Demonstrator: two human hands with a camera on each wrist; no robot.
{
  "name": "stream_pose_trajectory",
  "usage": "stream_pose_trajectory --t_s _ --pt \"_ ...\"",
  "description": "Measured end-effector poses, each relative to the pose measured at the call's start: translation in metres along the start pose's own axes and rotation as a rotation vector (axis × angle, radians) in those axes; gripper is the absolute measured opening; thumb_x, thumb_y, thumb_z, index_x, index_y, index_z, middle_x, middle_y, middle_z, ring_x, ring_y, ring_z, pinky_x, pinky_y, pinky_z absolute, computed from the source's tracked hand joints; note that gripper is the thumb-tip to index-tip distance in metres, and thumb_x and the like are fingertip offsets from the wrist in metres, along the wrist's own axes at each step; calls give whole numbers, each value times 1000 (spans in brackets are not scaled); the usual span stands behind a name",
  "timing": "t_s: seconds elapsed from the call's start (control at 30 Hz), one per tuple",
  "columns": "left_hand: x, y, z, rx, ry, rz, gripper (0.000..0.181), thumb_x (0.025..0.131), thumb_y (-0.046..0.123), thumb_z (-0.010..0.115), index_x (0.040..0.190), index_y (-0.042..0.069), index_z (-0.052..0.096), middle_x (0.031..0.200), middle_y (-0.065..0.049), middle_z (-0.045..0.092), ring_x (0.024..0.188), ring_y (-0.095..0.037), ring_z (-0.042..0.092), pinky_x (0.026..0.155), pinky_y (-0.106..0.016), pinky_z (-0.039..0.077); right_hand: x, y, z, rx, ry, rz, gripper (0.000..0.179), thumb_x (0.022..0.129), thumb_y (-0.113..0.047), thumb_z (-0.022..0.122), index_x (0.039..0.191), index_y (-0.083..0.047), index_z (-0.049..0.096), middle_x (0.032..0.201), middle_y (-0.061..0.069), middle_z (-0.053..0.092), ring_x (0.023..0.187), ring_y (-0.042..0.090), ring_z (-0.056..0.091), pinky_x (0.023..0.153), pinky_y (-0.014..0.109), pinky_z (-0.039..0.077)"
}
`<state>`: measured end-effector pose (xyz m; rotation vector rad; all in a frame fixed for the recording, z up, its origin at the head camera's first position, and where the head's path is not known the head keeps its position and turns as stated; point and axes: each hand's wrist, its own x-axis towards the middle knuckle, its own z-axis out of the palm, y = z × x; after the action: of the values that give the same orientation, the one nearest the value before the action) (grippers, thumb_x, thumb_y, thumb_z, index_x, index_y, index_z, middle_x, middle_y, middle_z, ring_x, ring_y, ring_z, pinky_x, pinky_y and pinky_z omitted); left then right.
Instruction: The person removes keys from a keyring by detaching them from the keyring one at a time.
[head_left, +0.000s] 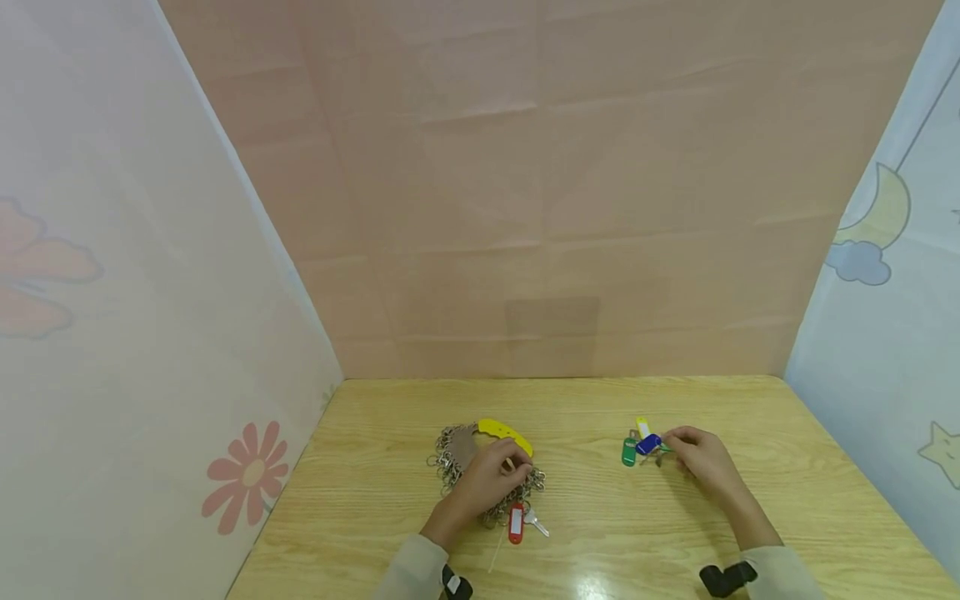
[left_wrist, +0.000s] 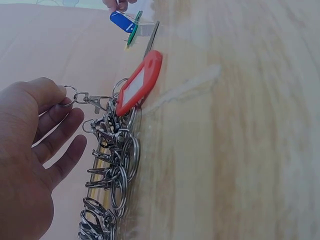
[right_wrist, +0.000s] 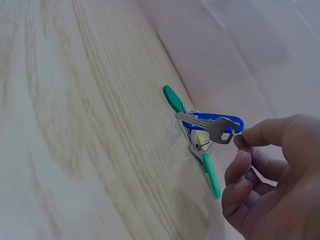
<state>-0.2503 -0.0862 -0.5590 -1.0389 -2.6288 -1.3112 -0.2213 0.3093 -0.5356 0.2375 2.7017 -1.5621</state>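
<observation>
My left hand (head_left: 489, 477) pinches the small split ring (left_wrist: 67, 89) of a metal swivel clasp (left_wrist: 92, 100) between thumb and forefinger. That clasp belongs to a dense bunch of clasps and rings (left_wrist: 117, 170) around a grey plate (head_left: 460, 447) with a yellow handle (head_left: 512, 435). A red key tag (head_left: 516, 523) and a silver key (head_left: 537, 523) hang at its near edge. At the right, my right hand (head_left: 705, 460) pinches the ring of a key (right_wrist: 212, 127) with a blue tag (head_left: 648, 445), raised over other tagged keys.
By the blue tag lie a green tag (head_left: 629, 452), a yellow tag (head_left: 642, 427) and another green tag (right_wrist: 211, 176). The wooden table (head_left: 585, 525) has fabric walls at left and right and a pinkish-brown sheet (head_left: 555, 208) behind. A thin pale strip (head_left: 496, 552) lies near the red tag.
</observation>
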Motion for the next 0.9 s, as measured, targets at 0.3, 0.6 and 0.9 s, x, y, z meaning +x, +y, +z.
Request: stream_pose_trajectory --t_s 0.3,0.6,0.9 --pt "0 3 -1 7 4 4 11 107 23 67 109 15 75 101 8 68 91 3 60 81 -19 56 -1 7 -5 22 30 57 48 110 -27 54 135 14 57 71 0 60 51 6 41 47 26 41" --pt "-1 2 -1 0 0 -8 11 108 24 66 108 18 75 101 9 68 90 2 60 81 -19 56 -1 9 -6 29 33 95 44 110 -28 55 130 11 58 69 0 61 51 7 43 46 27 42" --pt "-1 0 0 9 4 6 10 107 19 67 109 14 76 102 8 68 89 2 60 80 -18 56 -2 10 -7 8 32 90 46 110 -28 53 133 12 56 73 2 62 56 9 48 49 27 44"
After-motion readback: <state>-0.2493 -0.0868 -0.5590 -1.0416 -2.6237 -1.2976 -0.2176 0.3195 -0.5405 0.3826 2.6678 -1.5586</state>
